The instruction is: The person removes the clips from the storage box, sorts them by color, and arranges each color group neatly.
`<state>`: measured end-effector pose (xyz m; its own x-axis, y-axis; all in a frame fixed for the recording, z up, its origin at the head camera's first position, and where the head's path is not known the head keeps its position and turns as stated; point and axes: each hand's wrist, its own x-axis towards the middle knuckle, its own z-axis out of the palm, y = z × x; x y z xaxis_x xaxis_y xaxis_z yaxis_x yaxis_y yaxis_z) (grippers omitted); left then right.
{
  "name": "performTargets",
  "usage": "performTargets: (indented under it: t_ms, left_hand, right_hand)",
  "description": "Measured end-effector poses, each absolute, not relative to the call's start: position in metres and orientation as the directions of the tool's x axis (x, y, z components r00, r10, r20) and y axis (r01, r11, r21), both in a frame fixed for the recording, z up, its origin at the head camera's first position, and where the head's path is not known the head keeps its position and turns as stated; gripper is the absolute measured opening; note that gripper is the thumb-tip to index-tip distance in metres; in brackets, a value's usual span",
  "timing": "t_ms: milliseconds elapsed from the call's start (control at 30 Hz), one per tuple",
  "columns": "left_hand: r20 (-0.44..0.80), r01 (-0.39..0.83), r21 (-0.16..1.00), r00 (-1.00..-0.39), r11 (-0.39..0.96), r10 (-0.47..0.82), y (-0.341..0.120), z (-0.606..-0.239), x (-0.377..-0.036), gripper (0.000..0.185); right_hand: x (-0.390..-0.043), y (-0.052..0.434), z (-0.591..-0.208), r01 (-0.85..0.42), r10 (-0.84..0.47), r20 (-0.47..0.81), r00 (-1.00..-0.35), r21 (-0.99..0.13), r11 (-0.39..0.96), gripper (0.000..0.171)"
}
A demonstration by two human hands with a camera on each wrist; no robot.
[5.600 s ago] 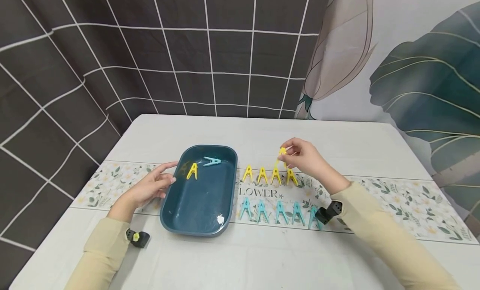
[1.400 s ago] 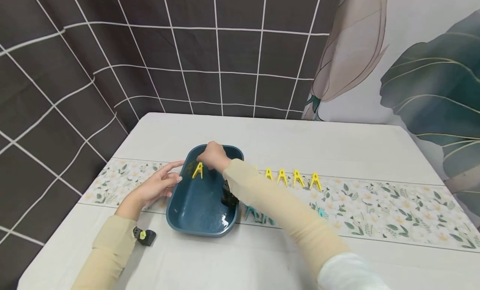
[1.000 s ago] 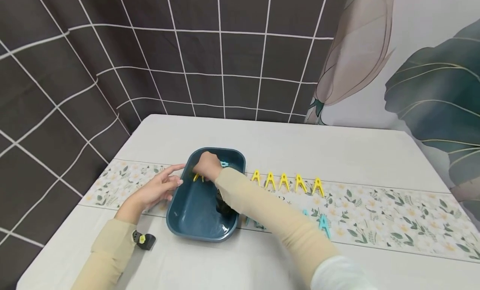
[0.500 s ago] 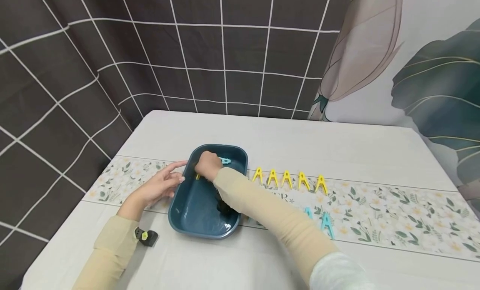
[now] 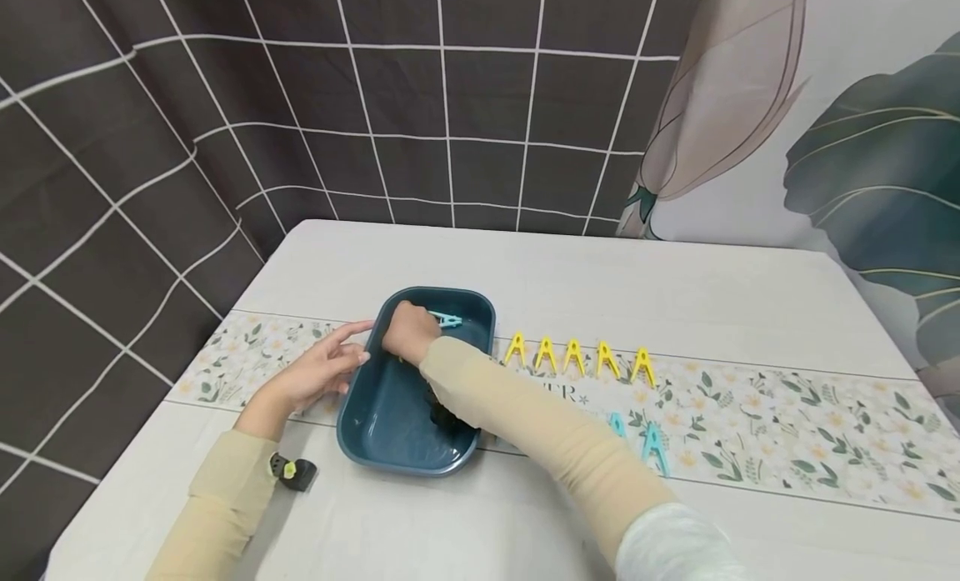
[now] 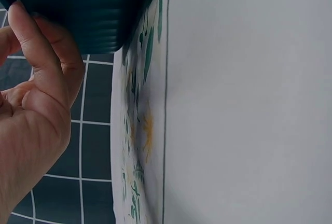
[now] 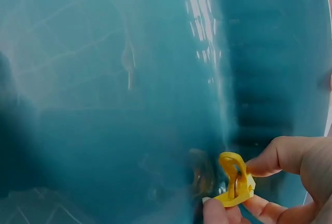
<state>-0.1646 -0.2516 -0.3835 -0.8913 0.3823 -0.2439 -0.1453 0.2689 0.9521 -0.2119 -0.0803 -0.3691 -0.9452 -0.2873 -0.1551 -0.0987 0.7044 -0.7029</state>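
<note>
My right hand (image 5: 411, 334) reaches into a dark blue basin (image 5: 397, 463), near its left wall. In the right wrist view, its thumb and fingers pinch a yellow clothespin (image 7: 236, 182) near the basin wall; in the head view the hand hides that clothespin. A light blue clothespin (image 5: 447, 320) lies in the basin, just right of the hand. My left hand (image 5: 318, 371) is at the basin's left side, its fingertips touching the outside near the rim, fingers relaxed; the left wrist view shows it against the basin's ribbed outer wall (image 6: 98, 32).
Right of the basin stretches a row of several yellow clothespins (image 5: 573, 358). Nearer me lie light blue clothespins (image 5: 654, 449), some hidden under my right forearm. A white cloth with a floral band (image 5: 787, 431) covers the table. A dark gridded curtain (image 5: 480, 97) hangs behind.
Earlier my right hand held a yellow clothespin over the yellow row, which now has one more. The hand has since moved left into the basin and edged further left. My left hand stays put.
</note>
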Motion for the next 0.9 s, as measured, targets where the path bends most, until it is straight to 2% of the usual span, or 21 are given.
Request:
performTargets:
  t_ms: [100, 267, 433, 600, 900]
  left_hand:
    - [-0.238, -0.138, 0.952, -0.894, 0.272, 0.380, -0.252, -0.381, -0.164, 0.060]
    - [-0.236, -0.130, 0.950, -0.896, 0.285, 0.377, -0.252, -0.379, -0.163, 0.060]
    - [-0.246, -0.140, 0.948, -0.892, 0.285, 0.379, -0.251, -0.379, -0.163, 0.060]
    - [-0.243, -0.136, 0.949, -0.890, 0.284, 0.386, -0.251, -0.378, -0.163, 0.060]
    - [-0.257, -0.141, 0.941, -0.890, 0.308, 0.377, -0.250, -0.376, -0.162, 0.059]
  right_hand:
    - [-0.211, -0.080, -0.365, -0.094, -0.278, -0.162, -0.947, -0.687, 0.720, 0.029]
    - [-0.210, -0.080, -0.360, -0.065, -0.246, -0.203, -0.948, -0.631, 0.773, 0.047]
    - [-0.208, -0.080, -0.359, -0.089, -0.260, -0.195, -0.946, -0.615, 0.784, 0.027]
    - [-0.207, -0.079, -0.357, -0.090, -0.273, -0.194, -0.942, -0.640, 0.763, 0.031]
    - [-0.204, -0.076, -0.356, -0.072, -0.283, -0.214, -0.935, -0.666, 0.742, 0.029]
